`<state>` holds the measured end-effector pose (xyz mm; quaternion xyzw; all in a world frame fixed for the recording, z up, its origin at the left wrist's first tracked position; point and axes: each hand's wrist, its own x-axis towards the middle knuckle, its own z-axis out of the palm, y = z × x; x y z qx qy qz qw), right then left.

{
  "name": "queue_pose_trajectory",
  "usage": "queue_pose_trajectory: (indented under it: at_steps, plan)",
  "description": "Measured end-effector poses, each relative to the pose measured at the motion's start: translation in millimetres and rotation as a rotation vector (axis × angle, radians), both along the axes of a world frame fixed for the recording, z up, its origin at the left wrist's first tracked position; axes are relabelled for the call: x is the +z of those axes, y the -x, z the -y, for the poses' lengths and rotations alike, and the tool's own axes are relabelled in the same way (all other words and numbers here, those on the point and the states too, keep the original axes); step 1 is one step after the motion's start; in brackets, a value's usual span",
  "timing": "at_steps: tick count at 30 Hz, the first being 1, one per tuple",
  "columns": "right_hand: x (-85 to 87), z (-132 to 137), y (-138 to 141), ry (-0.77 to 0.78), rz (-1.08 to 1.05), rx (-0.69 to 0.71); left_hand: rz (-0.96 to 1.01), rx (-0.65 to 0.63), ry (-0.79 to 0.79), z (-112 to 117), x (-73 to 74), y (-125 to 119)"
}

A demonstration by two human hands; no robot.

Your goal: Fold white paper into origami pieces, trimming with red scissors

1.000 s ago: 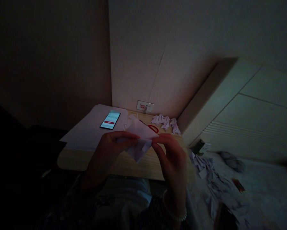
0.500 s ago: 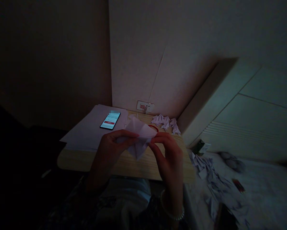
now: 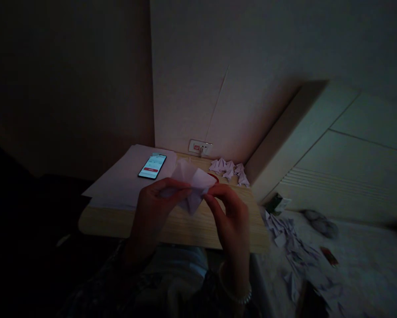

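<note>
Folding, apparently mid-crease | left hand (image 3: pixel 153 201), right hand (image 3: pixel 230 210): both pinching folded paper (image 3: pixel 195 180) above worktop (image 3: pixel 185 227), inside near edge | next: likely needs edges aligned

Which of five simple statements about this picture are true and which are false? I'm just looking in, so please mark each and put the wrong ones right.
1. The left hand and the right hand both hold the folded paper. True.
2. The phone lies directly on bare wood. False: it lies on white sheets.
3. The phone's screen is dark. False: it is lit.
4. Small folded pieces sit on the table near the wall. True.
5. A bracelet circles the left wrist. False: it is on the right wrist.
</note>
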<state>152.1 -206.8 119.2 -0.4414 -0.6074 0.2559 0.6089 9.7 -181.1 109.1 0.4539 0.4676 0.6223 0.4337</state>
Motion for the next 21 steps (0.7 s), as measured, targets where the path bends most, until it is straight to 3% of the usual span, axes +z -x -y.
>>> queue_pose_trajectory:
  at_steps: [6,12,16,21]
  plan:
    - [-3.0,-2.2,2.4,0.07,-0.053,0.004,-0.023,0.048,-0.023,-2.3,-2.8,-3.0]
    - [-10.6,-12.2,-7.8,0.041,0.072,-0.016,0.011,-0.103,0.018,-8.7,-1.3,0.8]
    - [-17.3,-28.9,-13.5,0.07,0.106,-0.032,-0.114,-0.137,-0.018,-27.2,-9.4,0.5]
    - [-28.1,-67.5,-17.9,0.135,0.084,0.058,-0.307,-0.125,-0.107,-64.6,-25.3,-8.1]
